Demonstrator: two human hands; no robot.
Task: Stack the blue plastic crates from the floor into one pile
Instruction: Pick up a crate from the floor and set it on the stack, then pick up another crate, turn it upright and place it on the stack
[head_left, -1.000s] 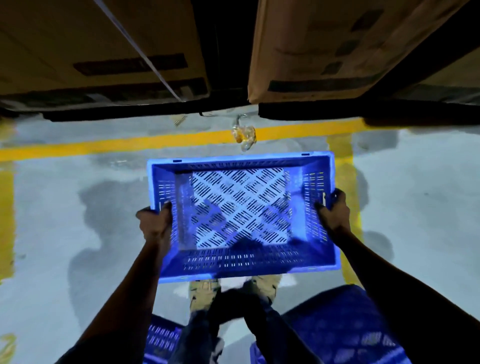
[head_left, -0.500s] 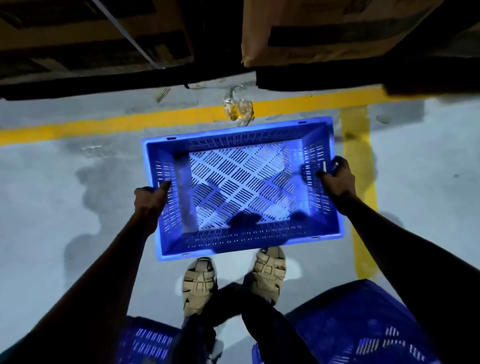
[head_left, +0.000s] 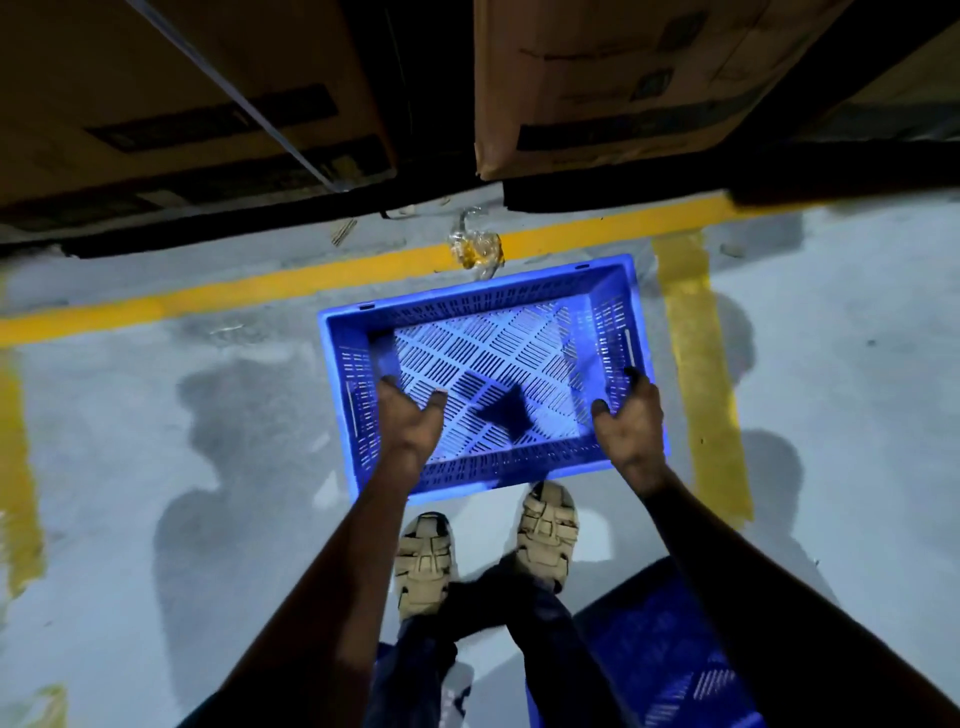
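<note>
From my head camera, the blue perforated plastic crate (head_left: 488, 374) lies on the grey concrete floor (head_left: 156, 441) just ahead of my beige sandals (head_left: 426, 564). My left hand (head_left: 410, 426) and right hand (head_left: 631, 426) hover over its near corners, fingers loose and spread, gripping nothing. Another blue crate (head_left: 670, 654) sits beside my right foot.

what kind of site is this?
Probably a warehouse or storage bay: painted yellow floor lines on grey concrete, large cardboard cartons stacked just ahead, and blue plastic crates handled on the floor.
</note>
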